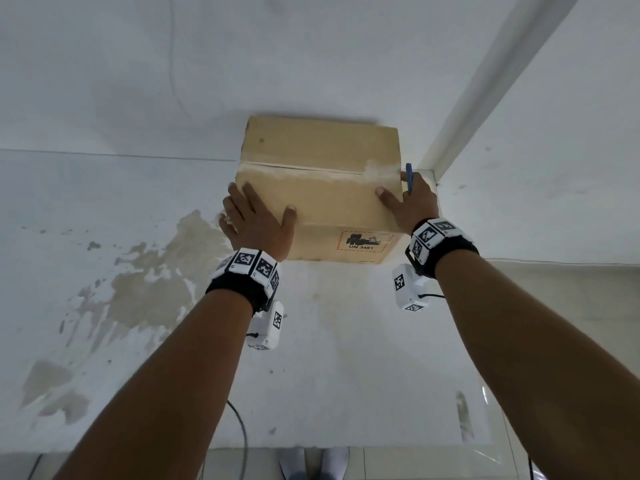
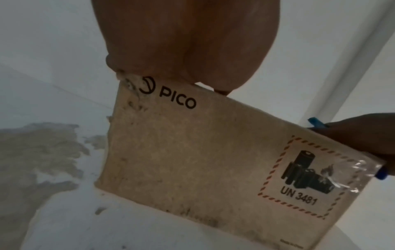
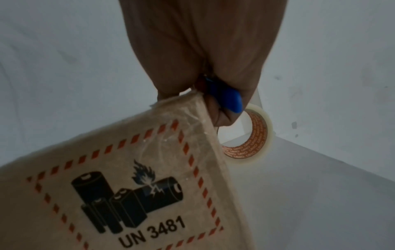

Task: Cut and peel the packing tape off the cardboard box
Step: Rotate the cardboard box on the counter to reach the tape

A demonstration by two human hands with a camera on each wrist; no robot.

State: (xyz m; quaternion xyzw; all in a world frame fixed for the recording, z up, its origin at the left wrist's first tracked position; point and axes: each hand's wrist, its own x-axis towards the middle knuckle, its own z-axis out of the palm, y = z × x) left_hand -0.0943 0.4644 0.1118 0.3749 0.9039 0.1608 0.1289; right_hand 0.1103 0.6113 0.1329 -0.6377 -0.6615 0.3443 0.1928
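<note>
tabletop [image 1: 346, 358]: white, stained and patchy, with a wall behind; it carries everything listed here.

cardboard box [image 1: 322, 188]: sits toward the back of the tabletop, near the right corner post. looks stiff yet light, probably easy to shove, so brace it at the corners as you do now. its long axis runs left to right across your view; the battery label [image 1: 363, 242] faces you.

packing tape [image 1: 375, 171]: a clear strip along the top seam, running the same way as the box, with more wrapped over the near right corner across the label. likely thin, clingy and prone to tearing; lift it from a cut end.

left hand [image 1: 254, 223]: your grip is spread flat over the near left corner, thumb on top, pinching nothing.

right hand [image 1: 410, 202]: fingers curled round a blue cutter [image 1: 409, 176], thumb laid on the box top.

tape roll [image 3: 248, 135]: stands on edge beside the box, right of it.
</note>
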